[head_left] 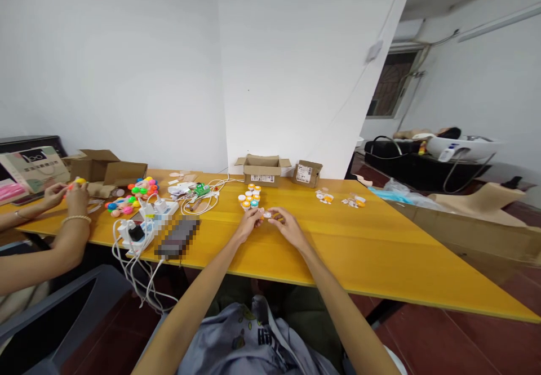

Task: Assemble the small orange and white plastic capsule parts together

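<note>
Above the surface (346,240), our left hand (250,223) pinches a small container (266,215); our right hand (289,226) curls by its white end, contact unclear. We judge it light, stiff, slightly slippery, best gripped around its sides.

On the surface (359,245), rear centre: open carton (262,170); to its right, small box (307,173). Before the carton: grouped small containers (250,196). Rear right: two small piles (325,196), side by side. Left of the containers: circuit board (202,190) among cables (213,195). Front left: power strip (163,217), phone (180,237) to its right, ball clusters (127,203) behind.
</note>
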Action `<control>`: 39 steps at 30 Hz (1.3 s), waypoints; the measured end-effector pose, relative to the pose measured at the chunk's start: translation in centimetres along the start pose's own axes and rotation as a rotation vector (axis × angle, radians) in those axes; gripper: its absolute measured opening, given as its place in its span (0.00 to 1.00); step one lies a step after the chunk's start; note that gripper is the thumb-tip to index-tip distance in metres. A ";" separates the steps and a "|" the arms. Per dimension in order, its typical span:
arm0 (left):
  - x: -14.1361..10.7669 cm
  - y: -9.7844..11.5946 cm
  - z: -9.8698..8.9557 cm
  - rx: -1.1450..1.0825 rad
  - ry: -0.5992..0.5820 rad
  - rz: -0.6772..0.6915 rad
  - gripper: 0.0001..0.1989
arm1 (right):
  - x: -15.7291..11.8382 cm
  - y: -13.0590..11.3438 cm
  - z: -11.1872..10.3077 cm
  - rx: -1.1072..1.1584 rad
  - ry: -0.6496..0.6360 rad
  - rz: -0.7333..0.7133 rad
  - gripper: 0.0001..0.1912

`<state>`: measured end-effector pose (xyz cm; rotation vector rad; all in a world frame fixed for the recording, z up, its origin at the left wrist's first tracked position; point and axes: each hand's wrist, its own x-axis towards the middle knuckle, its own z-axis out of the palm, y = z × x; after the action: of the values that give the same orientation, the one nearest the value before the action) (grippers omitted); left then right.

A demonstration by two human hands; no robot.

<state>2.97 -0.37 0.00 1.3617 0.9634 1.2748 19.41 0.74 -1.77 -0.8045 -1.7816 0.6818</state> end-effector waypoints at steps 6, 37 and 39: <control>0.1 -0.1 0.1 0.014 0.014 0.004 0.24 | -0.2 0.0 0.1 -0.051 0.016 0.000 0.10; 0.3 -0.3 0.0 0.123 -0.065 0.039 0.25 | -0.7 -0.1 0.8 -0.165 0.016 0.082 0.13; 0.3 -0.3 0.0 0.135 -0.073 0.036 0.25 | -0.6 -0.4 0.7 -0.194 0.006 0.087 0.13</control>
<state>3.01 -0.03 -0.22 1.5254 0.9924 1.1959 18.86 -0.04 -2.03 -1.0179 -1.8351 0.5680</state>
